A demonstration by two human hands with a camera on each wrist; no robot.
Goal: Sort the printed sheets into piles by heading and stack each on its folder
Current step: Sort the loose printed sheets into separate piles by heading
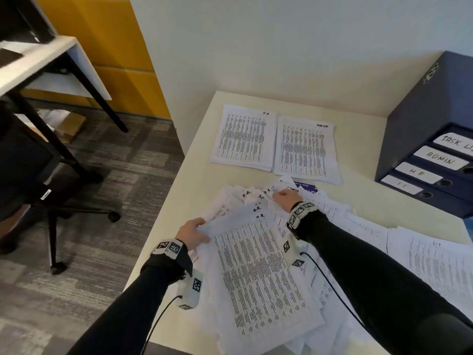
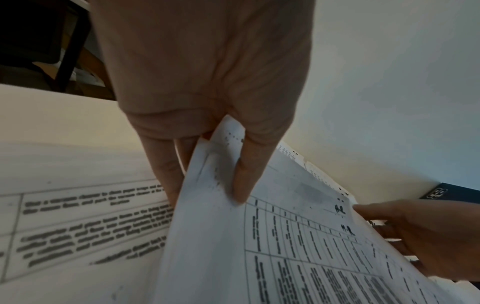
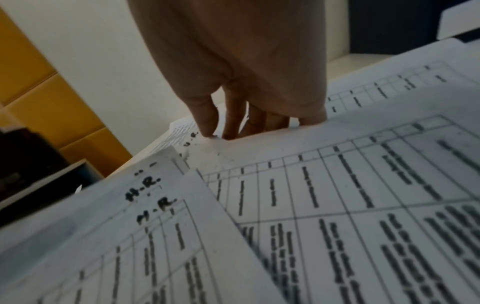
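Note:
My left hand (image 1: pixel 193 233) pinches the left edge of a small bunch of printed sheets headed "H.R." (image 1: pixel 258 267), thumb on top and fingers (image 2: pixel 166 170) underneath, lifted over a loose heap of sheets (image 1: pixel 330 221). My right hand (image 1: pixel 285 196) reaches into the far side of the heap, its straight fingertips (image 3: pixel 207 125) pressing on another sheet marked H.R. (image 3: pixel 259 148). Two sorted piles lie at the back of the table: an HR pile (image 1: pixel 244 137) and a task list pile (image 1: pixel 305 147).
A dark blue file box (image 1: pixel 419 124) holds folders labelled TASK LIST, ADMIN, HR and IT at the right. More sheets (image 1: pixel 432 260) spread toward the right edge. The table's left edge (image 1: pixel 176 180) drops to carpet, with an office chair (image 1: pixel 51 201) beyond.

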